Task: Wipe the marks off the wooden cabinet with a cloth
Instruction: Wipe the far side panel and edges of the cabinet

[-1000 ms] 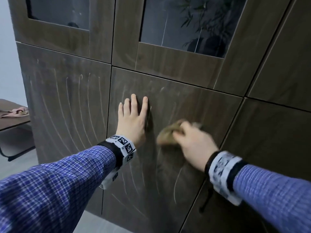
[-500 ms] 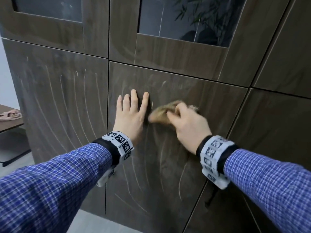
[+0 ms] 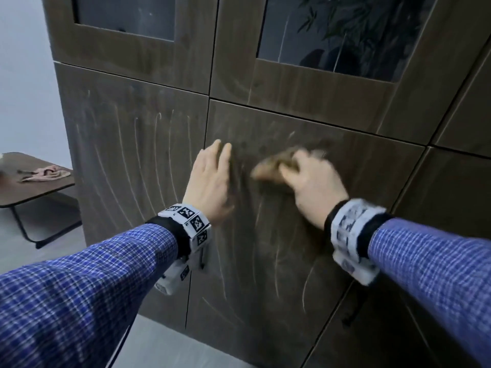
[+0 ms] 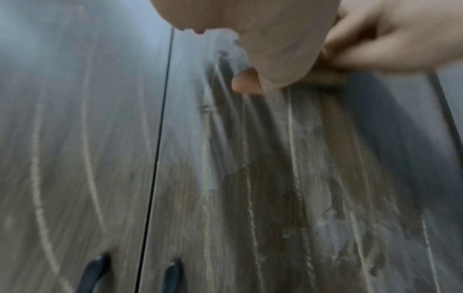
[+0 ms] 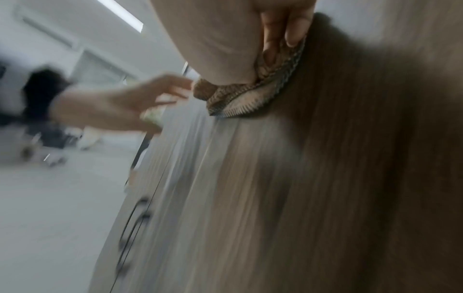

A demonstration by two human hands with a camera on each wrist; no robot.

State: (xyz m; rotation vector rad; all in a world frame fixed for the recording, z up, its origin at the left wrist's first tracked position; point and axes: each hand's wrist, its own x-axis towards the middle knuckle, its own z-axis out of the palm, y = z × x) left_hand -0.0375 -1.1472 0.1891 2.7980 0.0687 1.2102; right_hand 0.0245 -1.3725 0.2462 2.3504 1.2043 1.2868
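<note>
The right hand [image 3: 313, 187] clutches the bunched cloth [image 3: 273, 168], pressing it against the wooden cabinet [image 3: 132, 155] door's upper middle, beside pale marks [image 3: 277, 264]. The left hand [image 3: 210, 181] rests there, fingers straight, near the door's left edge.

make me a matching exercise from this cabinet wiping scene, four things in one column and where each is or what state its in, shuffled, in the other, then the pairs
Things
1. brown cloth
2. left hand
3. pink rag
4. chalky curved marks

Places or states
A. lying on the low table at the far left
B. bunched under the right hand against the door
C. streaking the lower cabinet doors
D. fingers straight, holding nothing, beside the cloth

Pairs: 1-B, 2-D, 3-A, 4-C
</note>
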